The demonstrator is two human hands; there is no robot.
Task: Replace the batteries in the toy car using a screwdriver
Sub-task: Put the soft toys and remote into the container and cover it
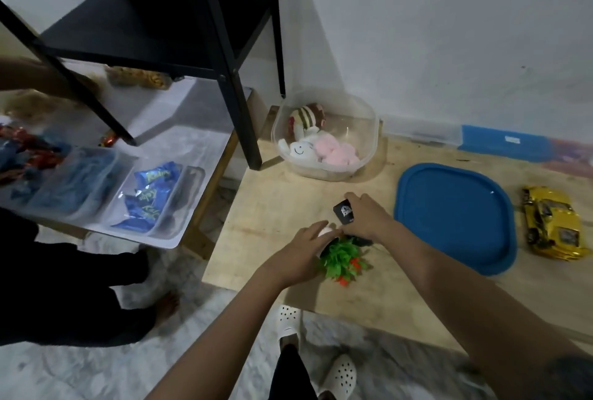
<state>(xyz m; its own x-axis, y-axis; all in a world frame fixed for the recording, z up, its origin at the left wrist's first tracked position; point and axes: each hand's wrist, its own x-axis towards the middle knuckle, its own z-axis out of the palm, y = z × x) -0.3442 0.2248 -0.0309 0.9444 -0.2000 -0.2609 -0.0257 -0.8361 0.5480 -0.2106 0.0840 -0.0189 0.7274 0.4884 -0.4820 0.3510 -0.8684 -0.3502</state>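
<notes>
Two people share the frame. At 9 o'clock a person (pixel 48 287) in black stands barefoot beside a white tray (pixel 144 236) of blue-wrapped sweets (pixel 150 197), an arm stretched out behind a leg of the black shelf (pixel 237 95). On the pale wooden table (pixel 272 200), at 12 o'clock from the camera wearer's hands, a clear tub (pixel 373 130) holds plush toys (pixel 333 149).

The wearer's left forearm comes in from 7 o'clock. The left hand (pixel 298 255) is palm down, with its fingers curled round the white pot of a plastic plant (pixel 343 258). The plant lies tipped on its side, its leaves toward 5 o'clock. The right forearm comes in from 5 o'clock. The right hand (pixel 365 220) sits just beside the left, at its 1 o'clock, palm down, pinching a small black box (pixel 344 211) with a white logo.

At 3 o'clock from that hand a blue lid (pixel 455 217) lies flat. The yellow car (pixel 552 223) rests on the table just beside the lid's 3 o'clock rim, well apart from both hands. Its long axis runs from 11 to 5 o'clock. Which end is its nose cannot be told.
</notes>
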